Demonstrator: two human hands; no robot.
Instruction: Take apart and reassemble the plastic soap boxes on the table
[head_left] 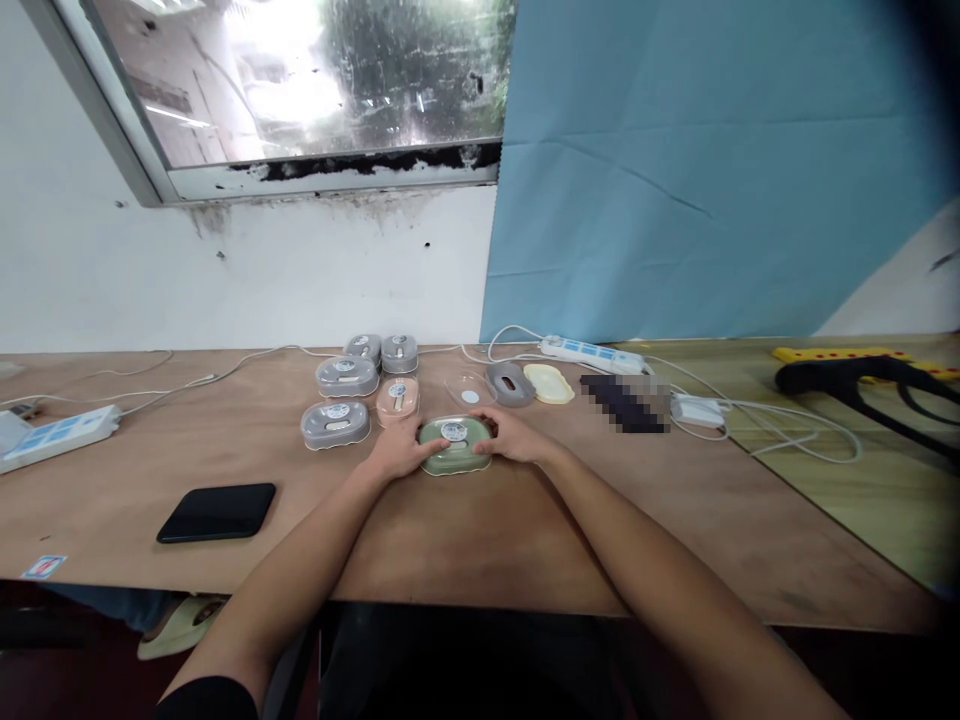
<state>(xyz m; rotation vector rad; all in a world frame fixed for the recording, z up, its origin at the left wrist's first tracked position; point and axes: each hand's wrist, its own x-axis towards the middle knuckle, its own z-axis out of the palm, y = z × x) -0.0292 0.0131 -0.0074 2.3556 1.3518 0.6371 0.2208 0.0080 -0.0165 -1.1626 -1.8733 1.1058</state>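
There is one green box [455,460] with a clear top, between the two hands, in front of the other boxes. The left hand [400,447] holds one end and the right hand [516,436] holds the other, thumbs on top. Near the left hand are four gray boxes [335,427] and one pink box [398,398]. Past the right hand are one gray tray [510,384] and one cream tray [550,383]. One black phone [217,512] lies on the left.

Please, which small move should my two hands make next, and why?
I would probably slide the clear-covered green oval plastic box to the left, toward the clear-covered grey oval plastic boxes: the left hand and the right hand hold its opposite ends, and those similar boxes stand grouped there.
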